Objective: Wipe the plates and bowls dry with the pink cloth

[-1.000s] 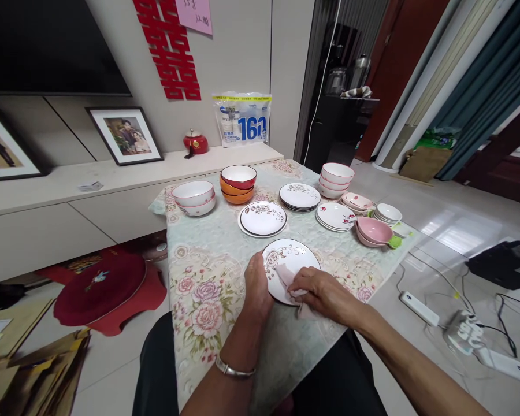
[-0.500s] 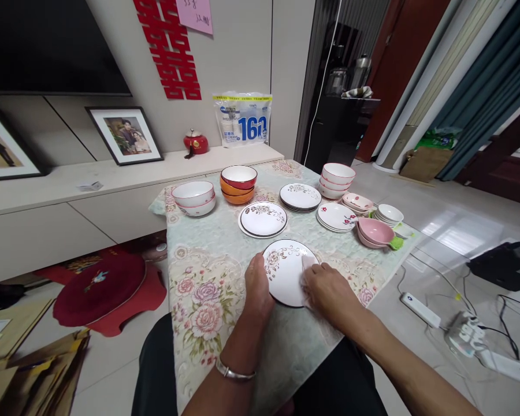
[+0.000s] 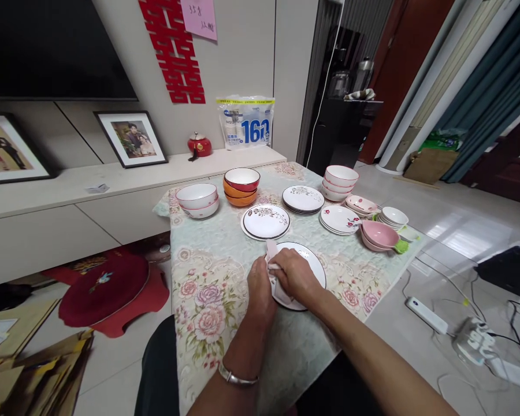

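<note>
Near the table's front edge is a white plate (image 3: 317,270) with a dark rim. My left hand (image 3: 260,289) grips its left side, fingers along the rim. Across the plate's left part, my right hand (image 3: 298,276) presses a pale pink cloth (image 3: 271,249), its fingers closed round it and close to my left hand. Most of the plate's flower pattern is hidden under my right hand. Just beyond lies a pair of stacked plates (image 3: 266,222) with a brown flower print.
Stacked white bowls (image 3: 198,203), orange and red bowls (image 3: 241,195), dark-rimmed plates (image 3: 303,198), red-flowered plates (image 3: 340,219), white bowls (image 3: 340,180), pink bowls (image 3: 379,234) and small dishes (image 3: 394,216) stand on the floral tablecloth (image 3: 212,312). A red stool (image 3: 108,289) is at left.
My right hand has moved left across the plate with the cloth, from its right side to its left part beside my left hand. My left hand keeps its hold.
</note>
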{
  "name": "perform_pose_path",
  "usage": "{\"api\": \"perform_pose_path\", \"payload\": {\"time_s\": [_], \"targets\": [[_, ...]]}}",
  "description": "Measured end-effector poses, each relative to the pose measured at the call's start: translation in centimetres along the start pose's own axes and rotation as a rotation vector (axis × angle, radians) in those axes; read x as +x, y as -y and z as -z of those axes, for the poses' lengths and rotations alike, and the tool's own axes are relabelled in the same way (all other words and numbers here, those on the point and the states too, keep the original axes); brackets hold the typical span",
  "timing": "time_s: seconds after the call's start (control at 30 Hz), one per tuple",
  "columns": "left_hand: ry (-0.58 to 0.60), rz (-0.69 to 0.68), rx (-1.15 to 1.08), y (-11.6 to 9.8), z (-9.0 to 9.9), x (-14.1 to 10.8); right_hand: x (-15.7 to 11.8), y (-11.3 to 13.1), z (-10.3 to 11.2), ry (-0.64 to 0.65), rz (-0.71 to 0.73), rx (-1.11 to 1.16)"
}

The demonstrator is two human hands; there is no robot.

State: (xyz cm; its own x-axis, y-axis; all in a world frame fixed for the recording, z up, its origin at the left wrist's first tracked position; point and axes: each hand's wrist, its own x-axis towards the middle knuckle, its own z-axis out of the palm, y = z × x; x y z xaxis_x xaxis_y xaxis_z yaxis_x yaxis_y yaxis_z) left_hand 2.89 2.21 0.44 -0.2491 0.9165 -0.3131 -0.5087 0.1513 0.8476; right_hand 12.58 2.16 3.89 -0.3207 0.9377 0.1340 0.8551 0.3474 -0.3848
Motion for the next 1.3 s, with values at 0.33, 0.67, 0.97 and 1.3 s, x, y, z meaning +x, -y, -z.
{"api": "perform_pose_path", "payload": {"time_s": [0.33,0.67,0.97,1.3], "targets": [[0.022,0.081,-0.078,0.0,-0.3,-0.2,1.0,-1.6,-0.4,-0.107,-0.205,-0.257],[0.009,0.077,-0.073,-0.2,-0.5,-0.5,-5.7,-2.0,1.8,0.066,-0.057,-0.084],[0.006,0.082,-0.057,-0.1,-0.5,-0.4,-3.6,-2.6,0.2,-0.103,-0.212,-0.272],[0.016,0.070,-0.079,0.0,-0.5,-0.5,-2.7,-2.5,0.2,-0.082,-0.114,-0.222]]}}
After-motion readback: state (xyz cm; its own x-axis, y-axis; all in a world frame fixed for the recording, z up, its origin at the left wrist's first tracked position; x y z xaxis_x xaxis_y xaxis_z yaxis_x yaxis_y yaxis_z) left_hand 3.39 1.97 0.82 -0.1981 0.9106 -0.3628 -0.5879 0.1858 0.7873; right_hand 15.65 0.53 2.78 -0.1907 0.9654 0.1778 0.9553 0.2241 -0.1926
